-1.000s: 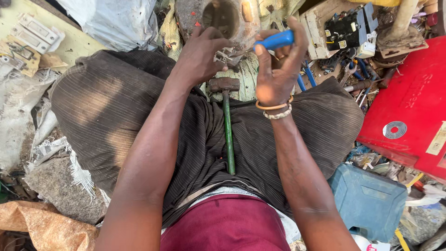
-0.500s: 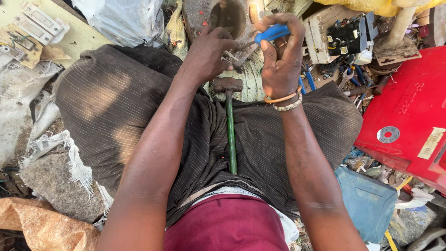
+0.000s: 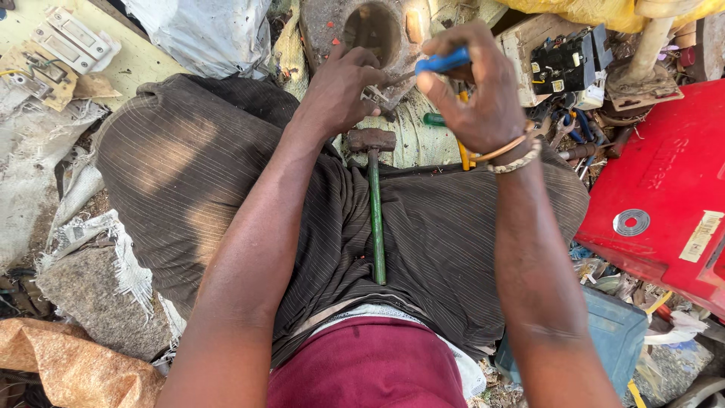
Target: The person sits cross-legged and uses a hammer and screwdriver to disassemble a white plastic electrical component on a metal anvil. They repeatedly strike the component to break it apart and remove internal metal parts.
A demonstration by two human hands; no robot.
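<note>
Hammer (image 3: 375,198): green handle, rusty head, lying in your lap between your thighs; landmark for all entries.
Left hand (image 3: 341,91): just above the hammer head, fingers pinched shut on a small metal part (image 3: 373,94).
Right hand (image 3: 476,91): upper right of the hammer head, fist wrapped around a blue-handled screwdriver (image 3: 439,63), tip against the part.
Red panel (image 3: 664,189): far right.

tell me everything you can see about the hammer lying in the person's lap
The hammer lies lengthwise between the person's thighs on dark striped trousers. Its handle is slim, green and looks like painted metal; its blocky head looks rusty brown and points away from the body, just below the left hand. Neither hand holds it.
</note>
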